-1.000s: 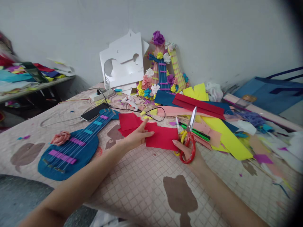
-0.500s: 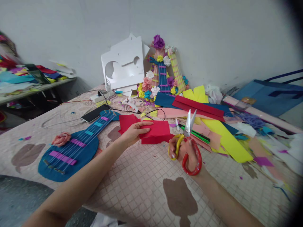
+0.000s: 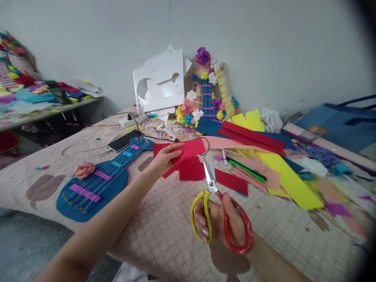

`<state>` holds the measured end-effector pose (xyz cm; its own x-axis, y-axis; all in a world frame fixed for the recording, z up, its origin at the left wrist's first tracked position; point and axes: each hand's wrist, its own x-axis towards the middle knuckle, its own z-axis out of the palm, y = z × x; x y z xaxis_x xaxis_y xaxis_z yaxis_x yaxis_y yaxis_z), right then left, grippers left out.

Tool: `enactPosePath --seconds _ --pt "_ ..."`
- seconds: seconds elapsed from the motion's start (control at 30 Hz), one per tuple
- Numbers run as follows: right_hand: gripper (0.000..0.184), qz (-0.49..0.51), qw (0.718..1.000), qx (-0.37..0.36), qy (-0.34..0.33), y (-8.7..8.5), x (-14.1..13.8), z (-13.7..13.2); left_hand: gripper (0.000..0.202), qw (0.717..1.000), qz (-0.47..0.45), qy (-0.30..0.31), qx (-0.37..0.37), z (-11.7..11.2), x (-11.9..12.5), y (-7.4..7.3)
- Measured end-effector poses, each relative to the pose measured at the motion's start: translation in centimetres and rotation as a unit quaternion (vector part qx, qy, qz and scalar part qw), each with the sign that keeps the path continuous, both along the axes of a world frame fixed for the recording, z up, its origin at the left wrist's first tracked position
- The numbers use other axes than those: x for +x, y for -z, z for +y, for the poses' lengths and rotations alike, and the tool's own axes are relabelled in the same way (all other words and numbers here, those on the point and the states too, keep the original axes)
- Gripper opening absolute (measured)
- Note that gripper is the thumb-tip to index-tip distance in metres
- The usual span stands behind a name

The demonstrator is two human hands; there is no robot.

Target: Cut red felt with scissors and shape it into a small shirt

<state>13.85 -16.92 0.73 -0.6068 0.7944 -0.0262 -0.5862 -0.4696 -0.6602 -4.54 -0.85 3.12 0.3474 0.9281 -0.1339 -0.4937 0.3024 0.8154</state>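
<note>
My left hand point(image 3: 164, 159) pinches a red paper piece point(image 3: 193, 148) by its left end, thumb on top. Beneath it, more red pieces point(image 3: 192, 170) lie overlapping on the table, one strip reaching right behind the scissors. In my right hand point(image 3: 217, 219) is a pair of scissors point(image 3: 210, 182) with one yellow and one red handle loop. Fingers pass through the loops, and the blades are slightly parted, pointing up just below the right end of the held paper. Left of my forearm lies a blue paper guitar point(image 3: 96, 188) with purple bars, white strings and a pink flower.
A phone point(image 3: 125, 140), power strip point(image 3: 129, 122) and glue gun point(image 3: 167, 131) with a cable lie behind. Decorated guitars point(image 3: 207, 94) and white boards point(image 3: 158, 98) lean on the wall. Yellow strips point(image 3: 288, 180), green-and-black pens point(image 3: 246, 169) and scraps lie right.
The scissors have come down and left, closer to me. My left hand has raised a red piece from the others, uncovering more red paper. The view has turned slightly left.
</note>
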Motion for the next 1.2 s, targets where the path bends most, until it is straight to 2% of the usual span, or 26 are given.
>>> enactPosePath --seconds 0.27,0.5,0.7,0.93,1.2 --pt "0.072 -0.032 0.999 -0.013 0.007 0.1 0.4 0.2 0.031 1.000 -0.002 0.002 0.005 -0.5 0.2 -0.2" --pt "0.070 -0.028 1.000 -0.010 0.011 -0.1 0.4 0.4 0.031 1.000 0.003 0.009 0.009 -0.7 0.4 -0.3" --pt "0.071 -0.030 0.999 -0.001 0.016 0.0 0.7 0.5 0.033 0.999 0.015 0.014 0.043 -0.9 0.5 -0.5" --pt "0.063 -0.033 0.999 -0.011 0.034 -0.2 0.9 0.4 0.037 0.996 0.025 0.010 0.086 -1.2 0.7 -0.5" --pt "0.065 -0.057 0.997 0.009 0.046 -0.5 0.9 0.8 0.040 0.989 0.053 0.002 0.135 -1.1 0.9 0.1"
